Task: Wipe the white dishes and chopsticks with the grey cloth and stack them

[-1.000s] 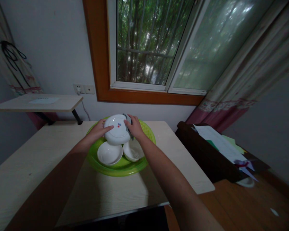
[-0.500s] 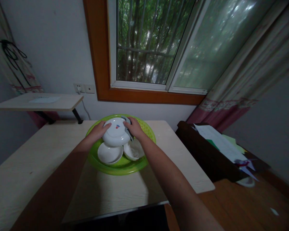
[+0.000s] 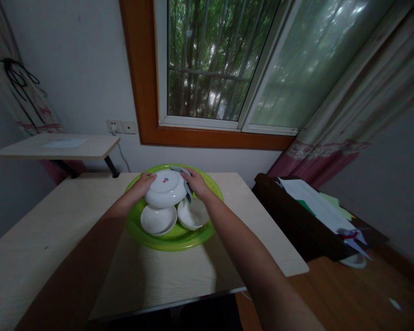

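Over the far half of the green tray point(image 3: 172, 247) in the head view, the person is holding up a white dish point(image 3: 166, 189), its flower-marked underside apparently facing up. The left hand point(image 3: 142, 184) is gripping the dish's left edge, thumb on top, the other fingers mostly hidden. The right hand point(image 3: 196, 183) is pinching a grey cloth point(image 3: 188, 191) against the right edge. Two white bowls, a left bowl point(image 3: 158, 222) and a right bowl point(image 3: 193, 218), are sitting side by side in the near half; whether the dish is touching the left bowl cannot be told. The step in hand seems to be wiping the dish's rim. Working the cloth farther around would call for a steady left grip and turning the dish clear of the bowls.
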